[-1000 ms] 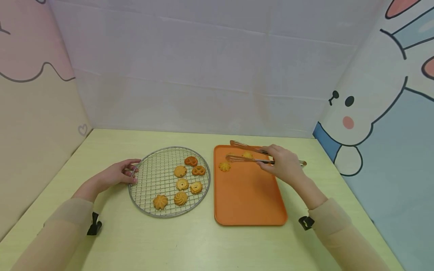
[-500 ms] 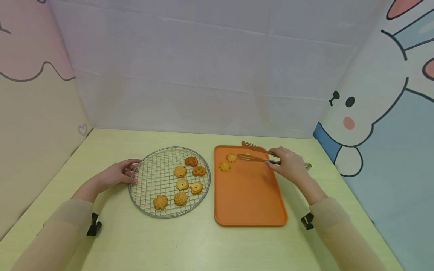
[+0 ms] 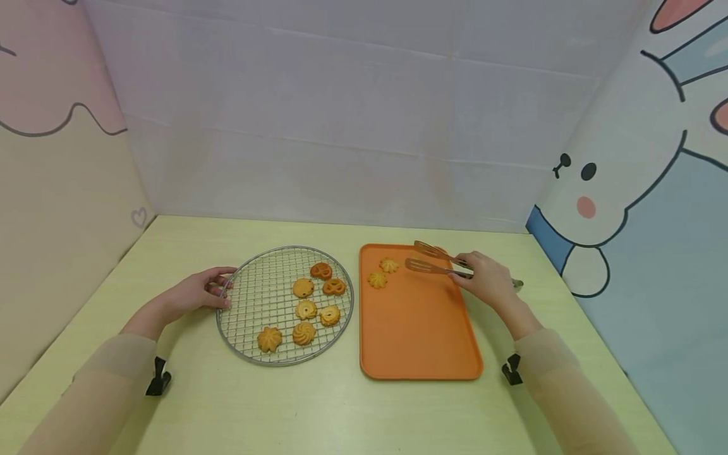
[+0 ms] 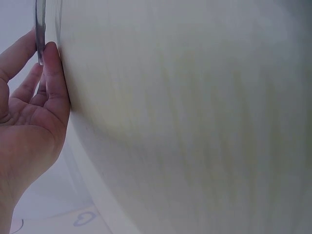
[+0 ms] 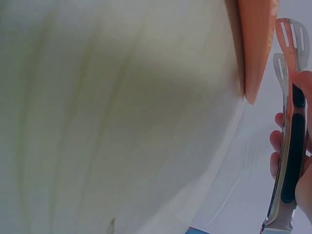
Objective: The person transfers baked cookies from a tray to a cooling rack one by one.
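My left hand (image 3: 193, 296) pinches the left rim of a round wire cooling rack (image 3: 250, 303); the left wrist view shows the rim (image 4: 40, 29) between thumb and fingers of the hand (image 4: 36, 112). Over the back right of an orange tray (image 3: 418, 328), my right hand (image 3: 486, 278) holds tongs (image 3: 435, 268) with slotted ends spread apart and nothing visible between them. Two flower-shaped cookies (image 3: 389, 265) (image 3: 378, 280) lie at the tray's back left. The right wrist view has the tongs (image 5: 292, 141) in the hand (image 5: 303, 180), beside the tray's edge (image 5: 256, 48).
On the rack's right half and front lie several baked pieces: two pretzels (image 3: 333, 287), a round cookie (image 3: 303, 288), ring-shaped ones (image 3: 329, 315), a swirl (image 3: 304, 333) and a flower-shaped cookie (image 3: 270, 339). Walls stand behind and beside the table (image 3: 318, 411).
My right hand and the tongs have moved right over the tray, uncovering a flower-shaped cookie at its back left. My left hand and the rack have stayed in place.
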A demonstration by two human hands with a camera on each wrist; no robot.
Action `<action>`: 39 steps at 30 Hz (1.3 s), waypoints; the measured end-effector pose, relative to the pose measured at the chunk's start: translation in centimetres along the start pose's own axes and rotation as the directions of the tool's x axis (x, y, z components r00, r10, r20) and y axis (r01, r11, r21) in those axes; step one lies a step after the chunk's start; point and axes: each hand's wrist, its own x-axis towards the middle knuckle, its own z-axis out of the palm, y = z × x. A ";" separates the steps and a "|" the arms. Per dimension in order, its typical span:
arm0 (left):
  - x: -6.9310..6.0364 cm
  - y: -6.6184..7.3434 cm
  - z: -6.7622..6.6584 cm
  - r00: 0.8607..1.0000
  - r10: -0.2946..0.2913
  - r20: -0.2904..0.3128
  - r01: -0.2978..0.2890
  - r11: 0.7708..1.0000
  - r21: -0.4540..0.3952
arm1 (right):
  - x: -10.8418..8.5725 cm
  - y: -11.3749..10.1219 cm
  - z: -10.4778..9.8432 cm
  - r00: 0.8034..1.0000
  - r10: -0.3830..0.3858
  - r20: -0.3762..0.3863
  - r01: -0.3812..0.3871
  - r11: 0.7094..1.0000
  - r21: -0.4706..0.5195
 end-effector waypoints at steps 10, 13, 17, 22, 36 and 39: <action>0.1 -0.2 -0.1 1.000 0.012 0.006 -0.012 1.000 -0.013 | 0.4 0.5 0.7 0.996 0.065 0.068 -0.066 0.998 0.014; 0.2 -0.3 -0.1 1.000 0.012 0.006 -0.011 1.000 -0.010 | 0.5 0.6 0.8 0.992 0.076 0.099 -0.079 0.997 0.025; 0.2 -0.3 -0.1 1.000 0.008 0.006 -0.008 1.000 -0.005 | 0.6 0.7 1.0 0.988 0.083 0.129 -0.089 0.995 0.039; 0.3 -0.5 -0.1 1.000 0.009 0.008 -0.009 1.000 -0.006 | 0.5 0.8 1.2 0.987 0.073 0.145 -0.083 0.995 0.061; 0.2 -0.6 -0.1 1.000 0.012 0.008 -0.012 1.000 -0.009 | 0.5 1.3 1.4 0.984 0.090 0.152 -0.110 0.986 0.122; 0.2 -0.5 -0.1 1.000 0.012 0.006 -0.012 1.000 -0.010 | 0.4 1.3 1.2 0.984 0.085 0.153 -0.106 0.986 0.129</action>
